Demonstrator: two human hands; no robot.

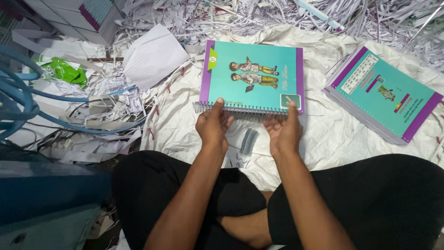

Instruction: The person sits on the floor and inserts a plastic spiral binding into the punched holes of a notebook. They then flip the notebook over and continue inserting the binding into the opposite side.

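A teal notebook [252, 76] with purple side bands and a picture of two figures lies flat on a white sack cloth [185, 99]. A wire spiral binding [240, 109] runs along its near edge. My left hand [212, 126] has its thumb pressed on the left part of that binding, fingers curled under. At the right end, my right hand [283, 129] presses its thumb on the cover's near corner. Between the hands, on the cloth, lies a short grey strip [248, 141].
A stack of similar teal and purple notebooks [384, 92] sits to the right. Shredded paper strips [259, 16] pile along the far side. Blue hoses [27, 99], a green bag [64, 69] and loose white sheets [152, 55] lie left. My crossed legs [351, 199] fill the foreground.
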